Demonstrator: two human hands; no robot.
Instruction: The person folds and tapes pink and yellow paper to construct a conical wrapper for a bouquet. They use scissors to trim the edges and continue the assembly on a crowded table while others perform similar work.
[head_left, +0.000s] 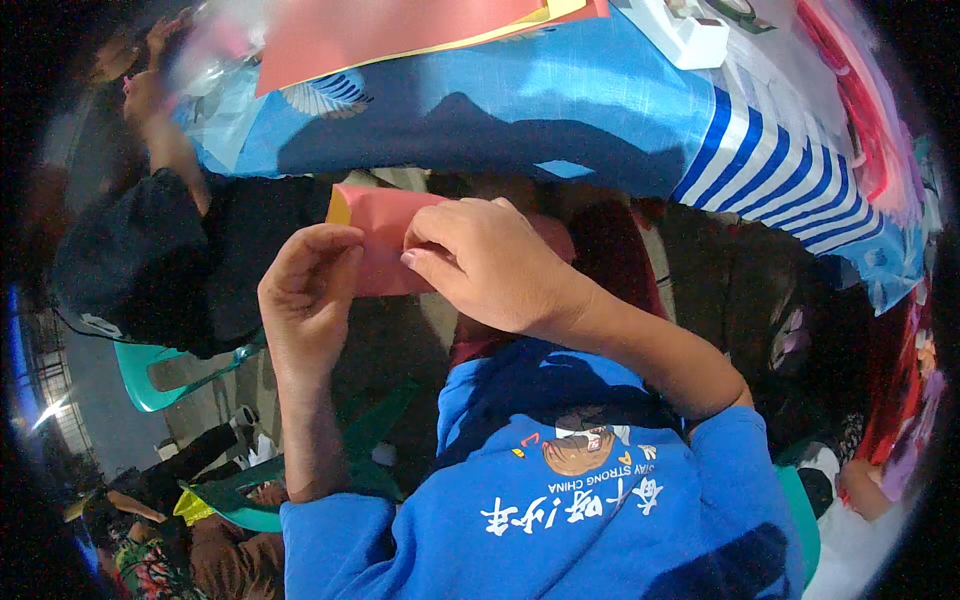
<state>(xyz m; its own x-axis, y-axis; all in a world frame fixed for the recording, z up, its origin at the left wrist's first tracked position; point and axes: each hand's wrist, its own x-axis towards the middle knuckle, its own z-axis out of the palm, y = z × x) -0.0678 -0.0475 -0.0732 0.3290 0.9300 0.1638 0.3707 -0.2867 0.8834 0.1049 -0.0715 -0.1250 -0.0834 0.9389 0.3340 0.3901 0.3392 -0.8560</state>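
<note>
A folded piece of red paper [385, 215] with a yellow inner side is held up between my two hands, in front of the table edge. The fingers of my left hand [312, 285] pinch its left edge. Bent over its right part, my right hand [490, 255] has thumb and fingertips pressed together on the paper. The back of that hand hides the paper's right end. Beyond them, larger red and yellow sheets [400, 45] lie on the blue patterned tablecloth [480, 125].
At the upper right stands a white plastic object [690, 40], near the cloth's blue-striped part [790, 170]. Pink and red material [850, 90] lies along the right side. A person in dark clothing [150, 260] sits close on my left, by a green chair [150, 385]. More people appear lower left.
</note>
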